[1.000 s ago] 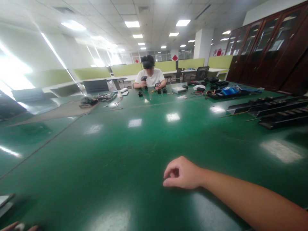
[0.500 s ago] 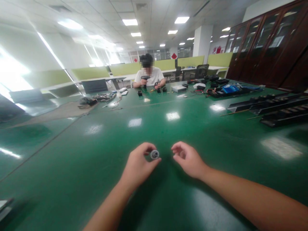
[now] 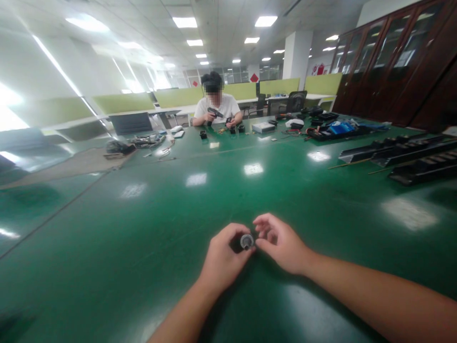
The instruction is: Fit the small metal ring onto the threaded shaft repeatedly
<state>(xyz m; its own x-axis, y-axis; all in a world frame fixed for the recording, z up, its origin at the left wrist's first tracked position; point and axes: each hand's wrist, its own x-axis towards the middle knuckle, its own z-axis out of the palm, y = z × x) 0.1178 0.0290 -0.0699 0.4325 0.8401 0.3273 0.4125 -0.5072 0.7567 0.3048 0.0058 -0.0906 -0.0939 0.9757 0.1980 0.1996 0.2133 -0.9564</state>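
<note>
Grey round part [image 3: 246, 241] is gripped at its edges in your left hand [image 3: 222, 257]; your right hand [image 3: 283, 245], half-open, is just beside it; open bench [image 3: 143, 228] stretches left, right and beyond both.

Black rails [image 3: 421, 172] at right; brown cabinet [image 3: 394, 71] beyond (glass-doored).

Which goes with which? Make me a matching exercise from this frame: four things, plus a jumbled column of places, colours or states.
1. Left hand
2. Right hand
3. Drill-like tool
4. Cabinets

A. Dark brown, at the far right
B. Held by the person across the table
C. Gripping a round grey part
D. Loosely curled, just right of that part

Pairs: 1-C, 2-D, 3-B, 4-A
</note>
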